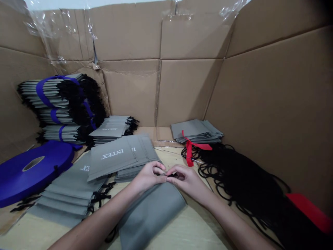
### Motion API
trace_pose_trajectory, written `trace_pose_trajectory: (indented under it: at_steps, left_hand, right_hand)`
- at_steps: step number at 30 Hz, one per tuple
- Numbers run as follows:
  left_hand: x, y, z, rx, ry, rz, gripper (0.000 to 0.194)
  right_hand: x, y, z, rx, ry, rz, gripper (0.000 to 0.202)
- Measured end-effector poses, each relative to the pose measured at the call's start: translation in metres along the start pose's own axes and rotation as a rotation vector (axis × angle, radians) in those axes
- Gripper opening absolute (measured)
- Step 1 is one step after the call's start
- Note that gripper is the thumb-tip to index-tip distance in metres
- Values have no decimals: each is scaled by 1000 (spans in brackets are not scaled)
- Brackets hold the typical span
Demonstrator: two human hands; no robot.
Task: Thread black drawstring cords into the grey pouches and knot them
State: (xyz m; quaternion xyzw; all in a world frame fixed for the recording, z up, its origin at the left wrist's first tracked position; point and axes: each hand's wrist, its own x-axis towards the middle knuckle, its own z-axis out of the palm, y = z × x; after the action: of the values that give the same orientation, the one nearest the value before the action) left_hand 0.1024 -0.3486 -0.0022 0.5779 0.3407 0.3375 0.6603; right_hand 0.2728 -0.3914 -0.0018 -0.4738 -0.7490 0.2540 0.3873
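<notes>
Together, the fingers of both hands meet at the top edge of a plain grey fabric pouch (pixel 153 215), thumb and forefinger of each pinching it. The left hand (pixel 148 176) arches in from near left and the right hand (pixel 191 181) from near right, forearms converging, knuckles bent, tips almost touching. A small dark bit shows between them, too small to identify. That one pouch slants toward the near side, resting on the pale wooden counter (pixel 203 229).

Just beyond the left hand lies one stack of grey pouches with white lettering (pixel 122 152). Left of it, at least four corded grey pouches (pixel 66 194) overlap in a fan; behind stands one smaller corded stack (pixel 111 128). Farther left are one flat roll of blue-violet tape (pixel 56 163) and three strapped bundles of grey pouches (pixel 61 94), piled up.

To the right sits one heap of black cords (pixel 241 177) with two red strips (pixel 191 147), and, at the far side, one stack of plain grey pieces (pixel 195 131). Cardboard walls (pixel 189 86) rise beyond.
</notes>
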Motion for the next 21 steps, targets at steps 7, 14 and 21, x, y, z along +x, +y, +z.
trace_pose_trajectory:
  at_steps: [7, 14, 21]
  left_hand:
    - [-2, 4, -3, 25, -41, 22, 44]
    - [-3, 4, -5, 132, -119, 11, 30]
    - [-7, 11, -1, 345, -84, 21, 19]
  right_hand:
    - [-1, 10, -4, 3, -26, 30, 7]
    - [-2, 10, -5, -56, 8, -90, 10]
    - [0, 2, -12, 185, 109, 46, 24]
